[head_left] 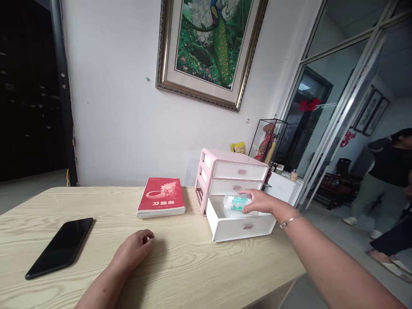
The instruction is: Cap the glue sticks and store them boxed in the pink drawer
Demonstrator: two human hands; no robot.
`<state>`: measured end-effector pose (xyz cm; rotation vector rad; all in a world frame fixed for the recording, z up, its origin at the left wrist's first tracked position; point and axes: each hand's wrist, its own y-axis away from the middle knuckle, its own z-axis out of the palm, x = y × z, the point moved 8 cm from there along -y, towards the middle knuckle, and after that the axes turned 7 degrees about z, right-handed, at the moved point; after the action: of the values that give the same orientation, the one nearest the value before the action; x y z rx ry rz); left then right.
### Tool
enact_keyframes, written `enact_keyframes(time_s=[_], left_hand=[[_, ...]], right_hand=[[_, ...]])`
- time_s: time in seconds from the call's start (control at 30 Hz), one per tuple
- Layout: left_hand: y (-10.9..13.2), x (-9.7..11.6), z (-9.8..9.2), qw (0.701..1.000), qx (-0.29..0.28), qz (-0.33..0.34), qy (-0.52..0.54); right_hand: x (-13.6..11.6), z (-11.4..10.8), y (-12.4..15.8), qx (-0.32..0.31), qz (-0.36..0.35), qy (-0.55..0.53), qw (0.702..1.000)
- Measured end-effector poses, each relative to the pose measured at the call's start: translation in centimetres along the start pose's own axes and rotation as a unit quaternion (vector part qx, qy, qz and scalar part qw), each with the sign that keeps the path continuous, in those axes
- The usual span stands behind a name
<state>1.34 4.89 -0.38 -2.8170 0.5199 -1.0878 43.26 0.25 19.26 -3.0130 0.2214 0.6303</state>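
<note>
My right hand [260, 201], with a bangle at the wrist, reaches over the pulled-out bottom drawer [222, 230] of a pink and white drawer unit [236, 155]. Its thumb and fingers are around one end of a clear pack of white and green tubes [236, 202]. The pack is at the drawer's opening; its underside is hard to see, so I cannot tell whether it touches the drawer floor. My left hand [135, 249] rests on the wooden table with its fingers curled in and nothing visible in them. The two upper drawers are closed.
A red-covered book [162, 195] lies left of the drawer unit. On the table's left is a black phone [61, 246]. Behind the unit are a yellow packet [238, 147] and a glass display case [268, 139]. Beyond the glass partition at right, people stand.
</note>
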Motion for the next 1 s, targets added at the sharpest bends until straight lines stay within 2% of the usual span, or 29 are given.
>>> enact_keyframes(time_s=[0.1, 0.2, 0.3, 0.37, 0.47, 0.63, 0.73, 0.8, 0.9, 1.0], left_hand=[[0.2, 1.5, -0.3, 0.997, 0.030, 0.053, 0.055], [0.7, 2.9, -0.6, 0.988, 0.046, 0.095, 0.115], [1.2, 3.4, -0.8, 0.982, 0.046, 0.099, 0.153], [1.4, 3.5, -0.9, 0.980, 0.047, 0.096, 0.167], [1.5, 3.5, -0.9, 0.978, 0.039, 0.096, 0.179], [1.5, 4.0, 0.2, 0.971, -0.015, 0.135, 0.195], [1.6, 4.4, 1.3, 0.966, -0.067, 0.138, 0.209], [1.8, 4.6, 1.7, 0.966, -0.090, 0.131, 0.206], [2.0, 4.9, 1.8, 0.971, -0.101, 0.122, 0.178], [2.1, 5.0, 1.9, 0.975, -0.102, 0.118, 0.160]], right_hand=[[-4.4, 1.9, 4.5, -0.006, -0.086, -0.038, 0.996], [-8.2, 6.6, 8.3, -0.038, -0.161, -0.061, 0.984], [-10.6, 12.6, 10.3, -0.065, -0.204, -0.067, 0.975], [-11.6, 16.3, 10.5, -0.070, -0.224, -0.069, 0.970], [-12.5, 19.9, 9.4, -0.046, -0.225, -0.078, 0.970], [-13.1, 22.6, 7.5, -0.045, -0.221, -0.100, 0.969], [-12.1, 23.0, 7.7, -0.025, -0.218, -0.115, 0.969], [-10.0, 22.3, 7.8, 0.035, -0.176, -0.163, 0.970], [-3.9, 20.7, 7.7, 0.155, -0.045, -0.266, 0.950], [3.0, 19.6, 7.1, 0.224, 0.084, -0.308, 0.921]])
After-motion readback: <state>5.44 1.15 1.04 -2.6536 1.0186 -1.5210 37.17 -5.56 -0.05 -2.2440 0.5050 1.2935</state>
